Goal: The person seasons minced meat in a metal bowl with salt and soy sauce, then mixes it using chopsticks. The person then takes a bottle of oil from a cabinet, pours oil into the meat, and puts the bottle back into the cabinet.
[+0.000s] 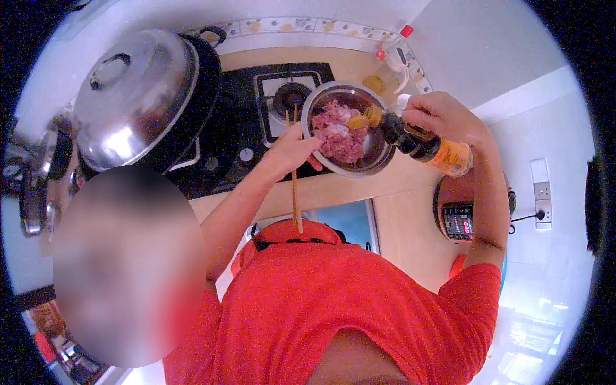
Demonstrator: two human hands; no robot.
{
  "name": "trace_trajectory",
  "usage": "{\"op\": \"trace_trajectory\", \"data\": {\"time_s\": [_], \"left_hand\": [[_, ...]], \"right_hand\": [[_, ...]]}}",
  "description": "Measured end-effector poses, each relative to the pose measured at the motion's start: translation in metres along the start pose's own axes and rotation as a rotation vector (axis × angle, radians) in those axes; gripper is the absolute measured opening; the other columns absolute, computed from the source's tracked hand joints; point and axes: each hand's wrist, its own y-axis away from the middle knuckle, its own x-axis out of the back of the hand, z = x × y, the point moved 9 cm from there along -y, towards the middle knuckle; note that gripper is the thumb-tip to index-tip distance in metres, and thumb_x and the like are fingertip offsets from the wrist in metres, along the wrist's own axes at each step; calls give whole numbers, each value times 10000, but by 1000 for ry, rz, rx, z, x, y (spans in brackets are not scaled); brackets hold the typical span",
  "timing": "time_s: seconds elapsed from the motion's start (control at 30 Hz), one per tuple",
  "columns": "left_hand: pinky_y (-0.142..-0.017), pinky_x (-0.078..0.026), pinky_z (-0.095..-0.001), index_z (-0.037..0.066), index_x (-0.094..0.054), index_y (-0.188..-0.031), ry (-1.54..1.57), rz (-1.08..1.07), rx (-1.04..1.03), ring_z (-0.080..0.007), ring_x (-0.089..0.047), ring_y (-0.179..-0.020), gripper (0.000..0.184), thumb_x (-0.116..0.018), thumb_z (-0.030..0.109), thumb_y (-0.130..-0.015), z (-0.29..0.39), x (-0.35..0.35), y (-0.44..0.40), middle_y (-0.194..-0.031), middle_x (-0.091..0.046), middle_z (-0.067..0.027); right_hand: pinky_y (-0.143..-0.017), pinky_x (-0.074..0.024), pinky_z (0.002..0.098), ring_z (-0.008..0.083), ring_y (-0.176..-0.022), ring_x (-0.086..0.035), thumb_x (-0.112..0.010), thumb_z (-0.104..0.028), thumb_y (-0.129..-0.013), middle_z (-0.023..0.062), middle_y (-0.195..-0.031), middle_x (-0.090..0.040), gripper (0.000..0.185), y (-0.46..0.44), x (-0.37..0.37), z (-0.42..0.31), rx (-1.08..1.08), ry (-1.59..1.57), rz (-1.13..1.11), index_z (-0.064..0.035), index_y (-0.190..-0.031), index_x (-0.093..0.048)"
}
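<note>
My left hand (296, 154) is closed on the near left rim of a metal bowl (380, 168), with a pair of wooden chopsticks (296, 199) also in its grip, pointing down past the counter edge. Pink raw minced meat (340, 131) lies in the bowl, with a paler patch on top. My right hand (443, 115) is wrapped round a dark sauce bottle (420, 146) with an orange label. The bottle is tilted, its neck over the bowl's right side. A white cap (403, 101) shows by the right fingers. Whether sauce is flowing I cannot tell.
Behind the bowl is a black gas hob (240, 109). A large wok with a domed metal lid (138, 96) stands on its left. Clear bottles with red caps (393, 54) stand at the back corner. A cooker with a lit display (459, 221) sits at right, near a wall socket (543, 199).
</note>
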Motion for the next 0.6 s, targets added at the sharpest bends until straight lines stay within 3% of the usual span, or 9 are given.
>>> {"op": "trace_trajectory", "data": {"time_s": [0.5, 0.6], "left_hand": [[-489, -535, -277, 35, -525, -1086, -10, -40, 25, -171, -612, -648, 277, -524, 119, -822, -15, 1, -7, -893, -621, -83], [-483, -535, -273, 32, -525, -1088, -22, -42, 41, -169, -613, -657, 280, -534, 123, -823, -16, 1, -6, -895, -621, -78]], "right_hand": [[-503, -372, 303, 144, -540, -433, -548, -244, -827, 101, -570, -471, 295, 1, -2, 3, -51, 25, -20, 34, -736, -512], [-509, -374, 310, 143, -551, -442, -550, -255, -830, 95, -578, -474, 305, 0, 1, 3, 45, 41, 30, 34, -741, -509]]}}
